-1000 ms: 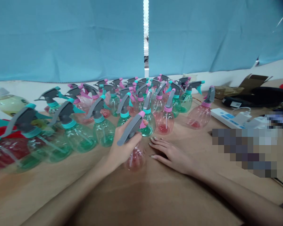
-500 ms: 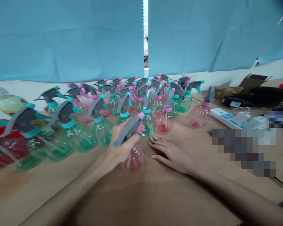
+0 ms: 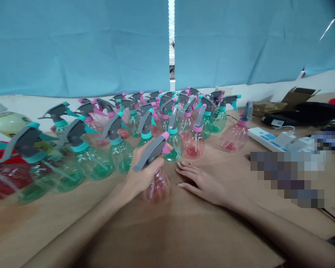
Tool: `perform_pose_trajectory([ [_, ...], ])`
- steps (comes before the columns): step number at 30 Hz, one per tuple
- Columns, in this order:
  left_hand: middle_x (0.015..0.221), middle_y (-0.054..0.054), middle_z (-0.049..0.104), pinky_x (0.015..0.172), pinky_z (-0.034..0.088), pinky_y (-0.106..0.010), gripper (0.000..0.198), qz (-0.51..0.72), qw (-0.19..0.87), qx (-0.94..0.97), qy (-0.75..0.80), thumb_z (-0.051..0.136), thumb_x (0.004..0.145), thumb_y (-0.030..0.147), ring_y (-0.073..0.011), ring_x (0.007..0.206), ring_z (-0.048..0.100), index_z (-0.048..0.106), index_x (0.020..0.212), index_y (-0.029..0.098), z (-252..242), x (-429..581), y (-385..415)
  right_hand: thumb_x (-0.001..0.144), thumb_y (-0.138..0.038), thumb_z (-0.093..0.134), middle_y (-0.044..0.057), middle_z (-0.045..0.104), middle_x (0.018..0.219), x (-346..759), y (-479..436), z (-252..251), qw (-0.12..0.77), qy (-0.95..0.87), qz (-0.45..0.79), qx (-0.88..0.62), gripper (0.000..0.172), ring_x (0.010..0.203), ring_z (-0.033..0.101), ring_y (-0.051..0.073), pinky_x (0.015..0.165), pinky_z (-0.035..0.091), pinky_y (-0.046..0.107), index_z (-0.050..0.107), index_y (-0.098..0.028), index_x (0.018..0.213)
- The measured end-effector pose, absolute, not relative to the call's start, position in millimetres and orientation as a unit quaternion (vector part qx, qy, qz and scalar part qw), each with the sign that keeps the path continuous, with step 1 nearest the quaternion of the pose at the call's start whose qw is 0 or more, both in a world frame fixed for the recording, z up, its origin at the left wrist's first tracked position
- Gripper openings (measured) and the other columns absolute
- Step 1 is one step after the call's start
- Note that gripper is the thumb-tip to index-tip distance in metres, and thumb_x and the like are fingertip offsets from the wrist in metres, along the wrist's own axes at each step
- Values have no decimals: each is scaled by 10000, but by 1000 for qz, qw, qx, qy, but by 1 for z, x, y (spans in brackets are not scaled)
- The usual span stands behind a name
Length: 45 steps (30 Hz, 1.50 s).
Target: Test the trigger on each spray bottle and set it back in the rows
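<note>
My left hand (image 3: 143, 170) is wrapped round the neck of a pink spray bottle (image 3: 158, 186) with a grey trigger head and pink nozzle. The bottle stands on the brown table (image 3: 184, 234), tilted slightly. My right hand (image 3: 203, 183) lies flat on the table just right of the bottle, fingers stretched out and holding nothing. Behind both hands stand several green and pink spray bottles (image 3: 120, 149) in a dense cluster.
A white power strip (image 3: 265, 137) with a plug lies at the right, beside a black case (image 3: 304, 113) and an open cardboard box (image 3: 298, 95). A yellowish bottle (image 3: 7, 123) lies at the far left. Blue curtains hang behind the table.
The pink bottle in my left hand has shifted very slightly, its trigger head tipping a little. My right hand has stayed flat in place.
</note>
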<state>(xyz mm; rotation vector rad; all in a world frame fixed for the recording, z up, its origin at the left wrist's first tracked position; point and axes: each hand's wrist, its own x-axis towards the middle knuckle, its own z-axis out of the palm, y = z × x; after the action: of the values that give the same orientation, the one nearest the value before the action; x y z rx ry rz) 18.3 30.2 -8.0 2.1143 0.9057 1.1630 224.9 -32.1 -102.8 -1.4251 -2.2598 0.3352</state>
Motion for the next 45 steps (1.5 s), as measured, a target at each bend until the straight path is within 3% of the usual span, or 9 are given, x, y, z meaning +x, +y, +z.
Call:
perform_pose_trajectory([
  [9,553,62,413,481,310,-245,76,442,312,774,329,493,707,172,-109,486,369,534,751,219,-5,23,27,928,-520,409,90,452,1428,225,-32,-103,221,-820,114,-515,558,1355,348,237,1125,286,448,455,-185,1371],
  [22,557,55,415,477,315,-251,176,438,306,777,332,495,708,187,-118,488,366,580,855,234,-5,23,27,924,-511,425,99,449,1428,226,-33,-103,231,-818,124,-513,551,1353,350,240,1119,289,458,456,-189,1370],
  [45,530,63,392,484,306,-273,54,428,315,777,337,503,721,198,-127,480,381,521,750,239,-1,24,26,924,-513,423,93,437,1437,227,-36,-99,228,-818,124,-513,544,1347,360,251,1107,306,471,449,-211,1376],
])
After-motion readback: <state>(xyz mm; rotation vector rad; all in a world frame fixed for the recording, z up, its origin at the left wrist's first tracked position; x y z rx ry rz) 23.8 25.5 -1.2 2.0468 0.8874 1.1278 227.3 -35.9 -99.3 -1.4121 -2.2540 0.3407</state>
